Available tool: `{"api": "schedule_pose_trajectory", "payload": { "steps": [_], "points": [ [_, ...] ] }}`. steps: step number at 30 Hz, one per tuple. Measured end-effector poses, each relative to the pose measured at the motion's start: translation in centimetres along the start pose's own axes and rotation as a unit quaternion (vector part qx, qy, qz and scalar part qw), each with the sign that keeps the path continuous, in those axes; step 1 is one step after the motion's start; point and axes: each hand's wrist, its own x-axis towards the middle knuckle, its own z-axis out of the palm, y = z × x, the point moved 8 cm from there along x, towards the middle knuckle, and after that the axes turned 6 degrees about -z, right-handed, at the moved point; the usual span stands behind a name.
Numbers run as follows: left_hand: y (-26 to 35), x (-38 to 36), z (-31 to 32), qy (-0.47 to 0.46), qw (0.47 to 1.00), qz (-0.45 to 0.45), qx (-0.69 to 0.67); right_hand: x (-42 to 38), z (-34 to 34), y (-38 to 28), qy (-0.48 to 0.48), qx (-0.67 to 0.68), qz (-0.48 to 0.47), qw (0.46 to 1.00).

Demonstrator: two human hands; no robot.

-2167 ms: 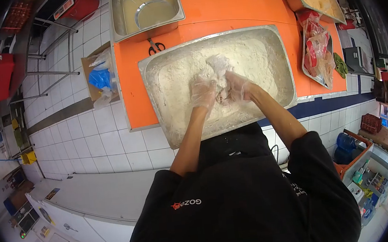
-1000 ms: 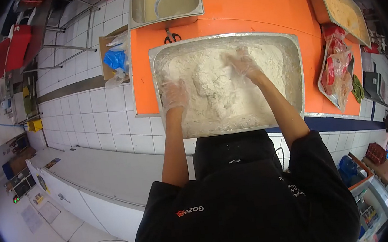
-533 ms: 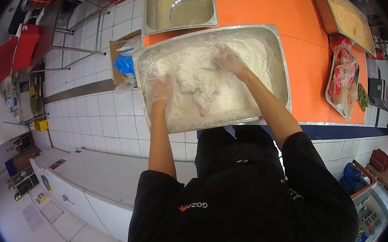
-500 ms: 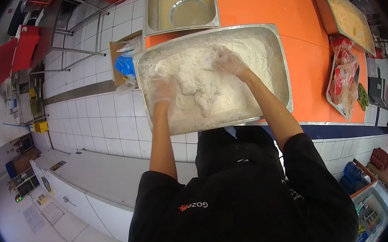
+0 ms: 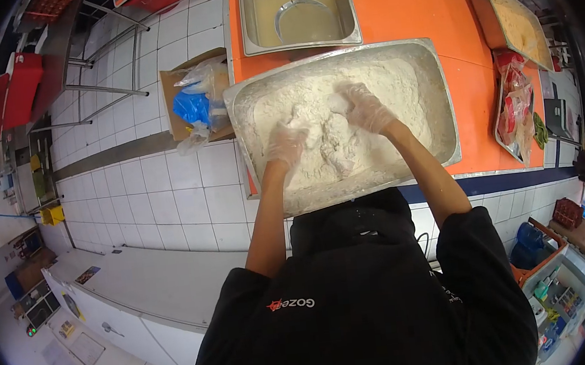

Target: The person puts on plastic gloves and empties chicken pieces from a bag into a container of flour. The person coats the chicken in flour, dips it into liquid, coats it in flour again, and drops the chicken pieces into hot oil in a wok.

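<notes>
A large steel tray (image 5: 443, 108) full of white flour (image 5: 396, 88) rests on the orange counter (image 5: 410, 9). Both my hands wear clear plastic gloves and are dusted with flour. My left hand (image 5: 286, 145) presses into the flour at the left of a lumpy mound (image 5: 335, 147) in the tray's middle. My right hand (image 5: 364, 107) lies on the mound's far right side, fingers curled over a floured lump. Whether either hand grips a piece under the flour is hidden.
Behind the tray stands a steel pan (image 5: 298, 9) of yellowish liquid. A tray of orange crumb (image 5: 516, 13) and a tray with red plastic bags (image 5: 517, 115) sit at the right. A cardboard box with blue bags (image 5: 195, 104) hangs off the counter's left side.
My hands have come in from the flour's outer edges toward the middle mound. The view has shifted, so the tray sits further right in the picture.
</notes>
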Motion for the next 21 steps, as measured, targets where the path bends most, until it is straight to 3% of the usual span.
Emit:
{"api": "schedule_pose_trajectory", "payload": {
  "steps": [1, 3, 5, 7, 8, 9, 10, 11, 14, 16, 17, 19, 21],
  "points": [
    [2.1, -2.0, -1.0, 0.024, 0.999, 0.007, 0.034, -0.4, -0.4, -2.0, -0.020, -0.151, -0.089, 0.984],
    [3.9, -4.2, -2.1, 0.046, 0.997, 0.017, 0.066, -0.2, -2.4, -3.6, -0.036, -0.115, -0.032, 0.992],
    [4.4, -5.0, -2.8, 0.043, 0.999, 0.015, 0.013, 0.1, -2.6, -3.0, -0.053, -0.078, 0.020, 0.995],
    [5.2, -5.5, -3.2, 0.011, 1.000, 0.010, 0.001, 0.5, -2.9, -2.5, -0.084, -0.300, -0.040, 0.949],
    [5.4, -5.4, -3.1, -0.022, 1.000, 0.006, -0.008, 0.1, -3.1, -2.0, -0.082, -0.302, -0.039, 0.949],
    [4.9, -5.0, -2.8, -0.023, 1.000, 0.010, -0.008, -0.7, -4.2, -0.8, -0.051, -0.091, 0.101, 0.989],
    [3.9, -4.7, -2.0, -0.045, 0.987, 0.004, -0.156, -2.2, -3.9, 0.6, -0.017, 0.127, 0.235, 0.963],
    [2.8, -4.5, -1.1, -0.068, 0.952, -0.004, -0.300, -2.6, -3.0, 1.1, -0.016, 0.128, 0.239, 0.962],
    [4.2, -4.7, -1.1, -0.098, 0.924, -0.045, -0.367, -2.9, -0.7, 1.3, -0.016, 0.085, 0.207, 0.975],
    [3.4, -3.0, 0.1, -0.114, 0.912, -0.015, -0.393, -1.7, -2.6, -3.3, -0.017, -0.213, 0.100, 0.972],
    [2.8, -2.3, 0.8, -0.128, 0.898, 0.010, -0.420, -0.8, -3.0, -4.6, -0.014, -0.214, 0.100, 0.971],
    [3.8, -2.6, 0.5, -0.124, 0.902, 0.002, -0.413, 0.7, -2.8, -4.8, -0.050, -0.093, 0.175, 0.979],
    [4.7, -3.3, -0.2, -0.121, 0.907, -0.008, -0.404, 2.0, -1.6, -2.2, -0.030, -0.093, 0.178, 0.979]
  ]
}}
